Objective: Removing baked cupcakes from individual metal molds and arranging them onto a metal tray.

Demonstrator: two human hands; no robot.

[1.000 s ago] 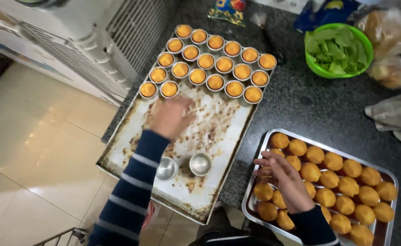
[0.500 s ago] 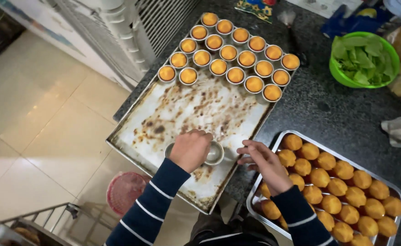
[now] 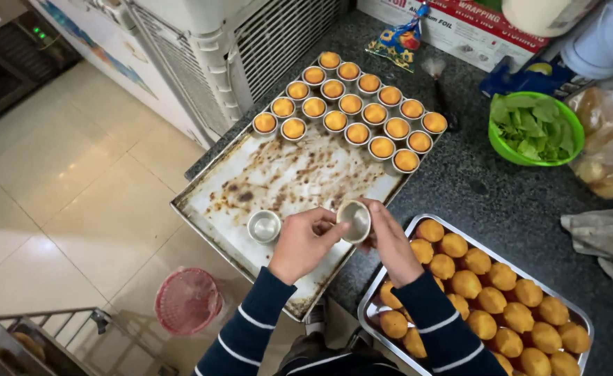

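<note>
Vs 0.5 s ago: left hand (image 3: 303, 244) has lifted off the tray; both hands now meet over the near edge of the baking tray (image 3: 216, 209). Right hand (image 3: 390, 240) has moved left off the bun tray (image 3: 383, 292).

Empty cup (image 3: 354, 220) is up off the tray, tilted, open side toward the camera. It's pinched between the hands: left thumb and fingers on its left rim, right fingers on its right side. Both hands closed around it, narrow grip.

Second empty cup (image 3: 264, 226) sits upright on the baking tray, just left of the left hand, not touched.

Filled cups (image 3: 352, 104) in rows at the tray's far end, well apart from the hands.

Buns (image 3: 491, 299) fill the bun tray, under and right of the right forearm.

Green bowl (image 3: 535, 129) of leaves on the desk (image 3: 501, 195), far right. Pink basket (image 3: 188, 301) on the floor below.
</note>
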